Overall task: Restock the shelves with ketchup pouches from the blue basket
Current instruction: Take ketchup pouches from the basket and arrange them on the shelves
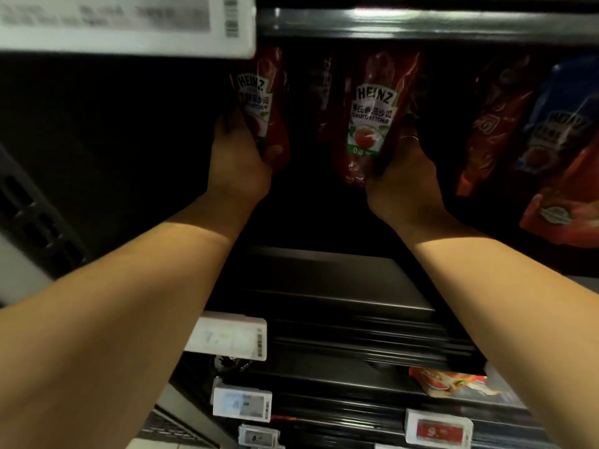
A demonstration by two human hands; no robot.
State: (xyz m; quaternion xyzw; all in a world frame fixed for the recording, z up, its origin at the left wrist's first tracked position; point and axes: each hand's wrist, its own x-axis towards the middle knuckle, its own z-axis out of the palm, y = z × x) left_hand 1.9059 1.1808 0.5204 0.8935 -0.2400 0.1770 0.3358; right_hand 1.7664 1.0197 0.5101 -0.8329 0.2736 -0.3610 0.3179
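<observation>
Reaching deep into the dim shelf point(324, 277), our left hand point(238, 160) and right hand point(403, 170) each grasp a pouch point(259, 105) upright by its base, seemingly to stand them in rows; the basket is out of view.

Both bare arms reach up into a dark shelf bay at the centre of the frame; the left hand point(238, 157) grips the lower part of a red Heinz ketchup pouch point(259, 105), and the right hand point(403, 170) grips the lower edge of a second Heinz pouch point(372, 118), both pouches upright with labels facing the camera. At the right edge stand more red pouches point(496, 124) and a blue-topped pouch point(560, 131); a blurred white price tag point(126, 24) fills the upper left, and smaller shelf tags point(231, 335) sit on the rails at the bottom; a red one point(437, 427) is at lower right.
</observation>
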